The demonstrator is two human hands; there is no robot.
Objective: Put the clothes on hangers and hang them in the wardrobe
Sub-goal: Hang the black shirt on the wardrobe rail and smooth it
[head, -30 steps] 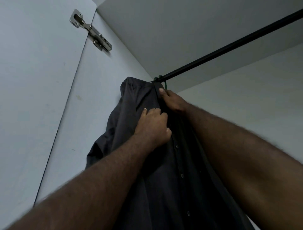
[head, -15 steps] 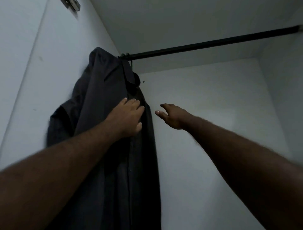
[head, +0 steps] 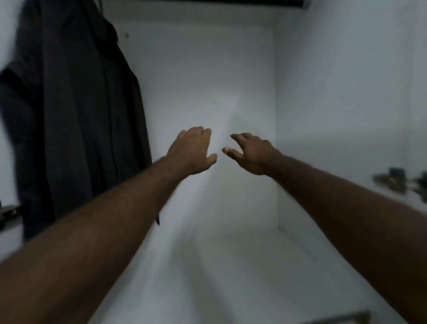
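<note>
I am looking into the wardrobe [head: 208, 69], a pale box of white walls: a back wall ahead, a side wall [head: 346, 92] on my right, and a white floor [head: 231, 266] below. The light is dim and the whole view is soft with blur.

The shirt [head: 76, 104] is the largest thing here, dark and buttoned, hanging at the far left against the left wall. Its top runs out of the frame, so I cannot see its hanger. Only a short dark stretch of the rail [head: 242, 1] shows along the top edge.

My two forearms reach in from the bottom corners and take up much of the lower frame. My left arm crosses in front of the shirt's lower hem and hides it there.

On the right wall sits a small metal fitting [head: 397, 182], too blurred to make out clearly; it looks like a hinge. Another bit of metal [head: 9, 210] is cut off at the left edge, beside the shirt.

My left hand [head: 193, 150] and right hand [head: 250, 153] float in the middle of the wardrobe, close together but not touching, palms facing away, fingers loose and spread, gripping nothing. The shirt hangs to the left of both, apart from my left hand and farther from my right.
</note>
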